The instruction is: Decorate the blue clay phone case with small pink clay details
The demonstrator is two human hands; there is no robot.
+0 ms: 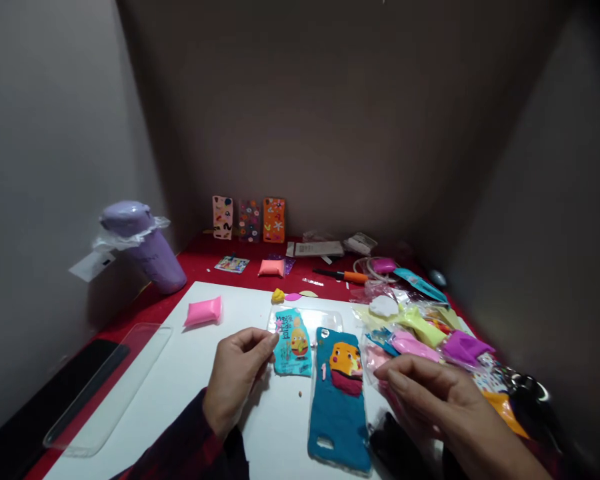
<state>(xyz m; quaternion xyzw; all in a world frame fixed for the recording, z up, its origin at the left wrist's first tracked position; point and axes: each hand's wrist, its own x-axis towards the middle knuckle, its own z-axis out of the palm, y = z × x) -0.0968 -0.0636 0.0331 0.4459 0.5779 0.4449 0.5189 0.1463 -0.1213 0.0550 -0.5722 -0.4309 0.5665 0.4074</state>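
Note:
A teal clay-covered phone case [336,420] lies on the white board between my hands, with an orange and dark red cartoon figure in relief. My left hand [240,373] is pinched at the left edge of a turquoise printed wrapper [293,353] bearing a similar figure. Whether it grips the wrapper or a small bit is unclear. My right hand [445,403] is closed, thumb against forefinger, right of the case beside a pink clay packet [377,358]; anything between its fingertips is hidden. A transparent case [333,320] lies flat behind the wrapper.
Clay packets, including a purple one [465,348], crowd the right side. A pink clay pack [203,312] and clear case [105,393] lie left. A lilac tumbler [157,257] stands behind them. Decorated cases [274,220] lean at the back; an orange-handled tool [354,277] lies nearer.

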